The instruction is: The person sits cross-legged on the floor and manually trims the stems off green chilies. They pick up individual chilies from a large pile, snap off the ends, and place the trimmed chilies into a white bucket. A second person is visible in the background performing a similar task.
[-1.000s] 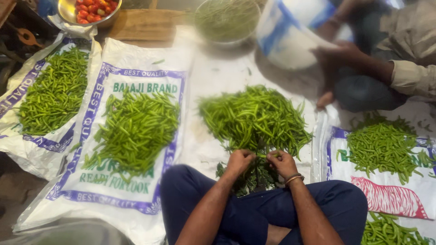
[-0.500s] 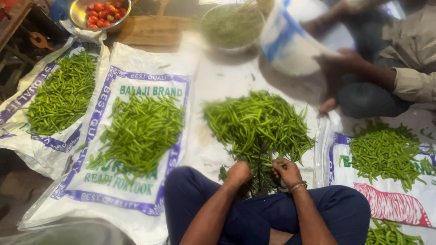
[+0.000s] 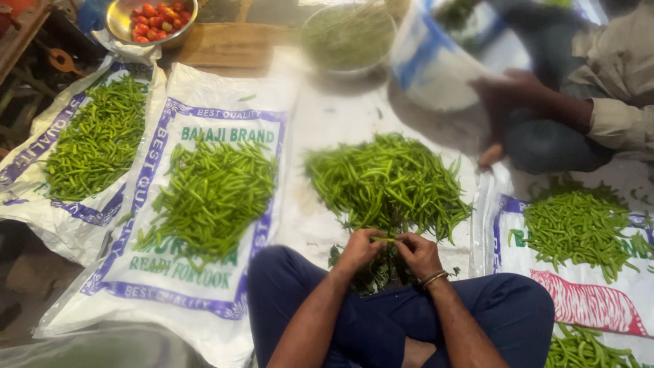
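Steel bowl of tomatoes; both hands pinching one green chilli.

Both hands, left and right, meet fingertip to fingertip, pinching.

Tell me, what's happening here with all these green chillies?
A person sits cross-legged on the floor, with the left hand and right hand together holding one green chilli above a dark heap of stems. Just ahead lies a big chilli pile; more chillies are spread on white sacks on both sides. Another person sits opposite, handling a white sack, blurred.
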